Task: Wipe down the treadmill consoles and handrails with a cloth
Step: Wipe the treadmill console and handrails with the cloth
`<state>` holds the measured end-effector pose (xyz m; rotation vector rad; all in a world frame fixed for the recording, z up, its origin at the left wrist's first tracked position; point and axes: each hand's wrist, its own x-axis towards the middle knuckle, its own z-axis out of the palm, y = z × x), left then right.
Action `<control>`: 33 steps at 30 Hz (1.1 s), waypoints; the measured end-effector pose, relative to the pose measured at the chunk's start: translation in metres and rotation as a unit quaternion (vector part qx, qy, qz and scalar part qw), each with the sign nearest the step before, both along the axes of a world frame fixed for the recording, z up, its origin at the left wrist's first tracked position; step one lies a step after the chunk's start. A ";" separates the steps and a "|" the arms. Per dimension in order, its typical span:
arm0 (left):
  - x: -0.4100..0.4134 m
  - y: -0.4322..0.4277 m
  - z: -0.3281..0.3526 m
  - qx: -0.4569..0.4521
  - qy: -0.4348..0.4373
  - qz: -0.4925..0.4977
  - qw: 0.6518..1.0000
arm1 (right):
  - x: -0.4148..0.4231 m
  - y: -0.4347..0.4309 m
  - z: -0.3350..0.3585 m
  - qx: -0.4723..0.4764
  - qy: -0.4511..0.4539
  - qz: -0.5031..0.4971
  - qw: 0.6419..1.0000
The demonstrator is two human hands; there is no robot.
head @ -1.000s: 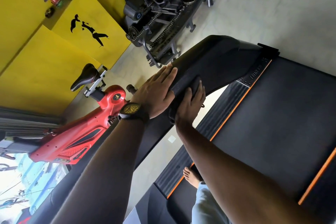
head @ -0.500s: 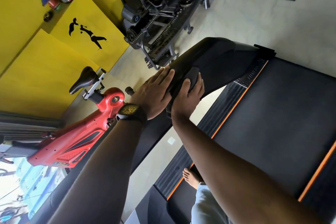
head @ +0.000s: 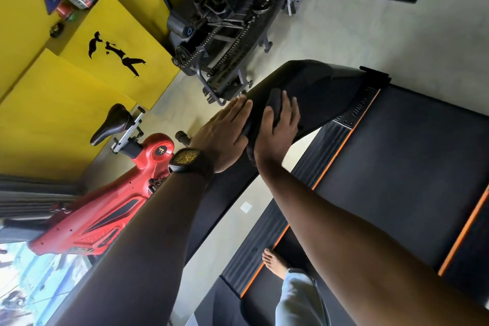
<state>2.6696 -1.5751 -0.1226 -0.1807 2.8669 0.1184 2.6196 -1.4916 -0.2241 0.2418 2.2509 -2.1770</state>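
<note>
The black treadmill upright (head: 320, 87) slopes away from me down to the deck beside the belt (head: 397, 167). A dark cloth (head: 274, 99) lies on the upright's top face, mostly hidden under my right hand (head: 280, 130), which presses it flat with straight, spread fingers. My left hand (head: 225, 132), with a black watch on its wrist, lies flat against the left side of the same upright, fingers straight and together.
A red exercise bike (head: 105, 214) with a black saddle stands to the left. A black chain-driven machine (head: 225, 21) stands beyond the upright by the yellow wall (head: 39, 114). My bare foot (head: 274, 262) rests on the treadmill's orange-striped side rail.
Both hands have slid together along the upright, away from me and toward its lower end, with the cloth moving under my right hand.
</note>
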 end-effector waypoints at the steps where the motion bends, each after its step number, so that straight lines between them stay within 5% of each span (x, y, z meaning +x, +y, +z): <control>1: -0.003 0.000 -0.002 -0.003 -0.001 -0.005 1.000 | -0.006 0.000 -0.007 -0.017 -0.043 -0.015 0.999; 4: -0.010 0.000 -0.005 -0.013 -0.001 -0.019 1.000 | -0.007 0.001 -0.005 -0.067 -0.159 -0.040 0.984; 8: -0.013 0.001 -0.005 -0.031 -0.010 -0.027 0.999 | -0.014 0.005 0.004 0.021 0.026 0.005 0.999; 10: -0.019 0.007 -0.006 -0.034 -0.003 -0.023 0.999 | -0.038 0.006 -0.007 0.048 0.034 0.001 0.998; 15: -0.036 0.014 -0.007 -0.031 -0.001 -0.026 0.999 | -0.046 0.011 -0.012 -0.038 -0.175 -0.033 0.983; 19: -0.037 0.014 -0.006 -0.032 -0.007 -0.026 0.999 | -0.049 0.009 -0.009 0.027 0.009 0.003 1.000; 24: -0.037 0.015 -0.004 -0.022 -0.012 -0.019 1.000 | -0.084 0.019 -0.027 -0.023 -0.167 -0.028 0.985; 30: -0.048 0.019 -0.004 -0.039 -0.020 -0.032 0.999 | -0.095 0.016 -0.030 0.074 0.013 0.000 0.997; 33: -0.056 0.019 -0.005 -0.031 -0.019 -0.039 0.999 | -0.104 0.023 -0.049 -0.005 -0.128 -0.019 0.992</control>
